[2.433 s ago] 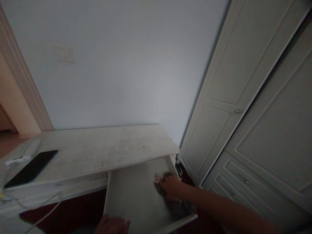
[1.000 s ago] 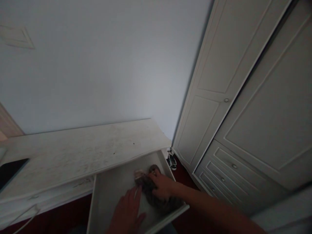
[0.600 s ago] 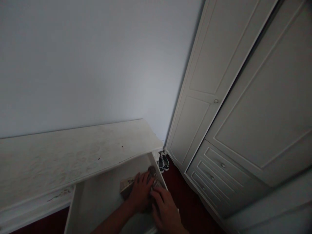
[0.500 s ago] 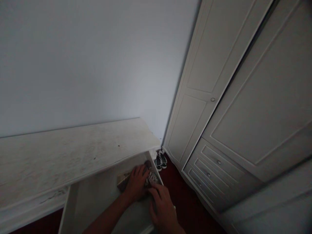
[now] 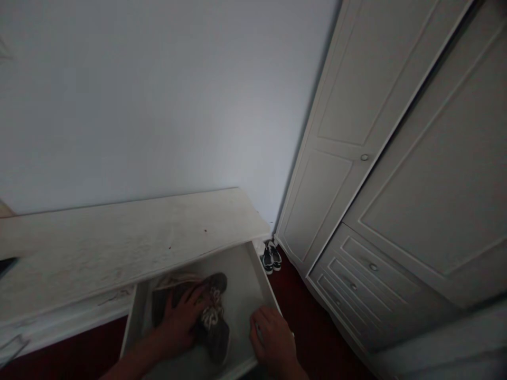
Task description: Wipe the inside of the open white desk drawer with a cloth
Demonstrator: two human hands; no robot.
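Observation:
A white drawer (image 5: 245, 285) is pulled out below a worn white tabletop. Inside, at its left, lies a dark bundle (image 5: 217, 338) with rounded dark ends and a pale patterned, bunched middle; its kind is unclear. My left hand (image 5: 182, 319) is closed over the left part of this bundle, fingertips at the patterned middle. Beside it, partly under the hand, is a dark, box-like thing (image 5: 160, 301) with a pale upper edge. My right hand (image 5: 273, 335), fingers curled, is over the drawer's front right corner, apart from the bundle; whether it grips anything there is hidden.
The tabletop (image 5: 158, 227) runs along the wall, with two small dark specks. A dark flat object (image 5: 6, 265) shows at its left. Black-and-white shoes (image 5: 271, 257) stand on the dark red floor (image 5: 307, 316). A white wardrobe (image 5: 340, 174) with drawers fills the right.
My left hand and the things in the drawer have moved from the right side to the left. My right hand, earlier on the bundle, is now apart from it at the corner.

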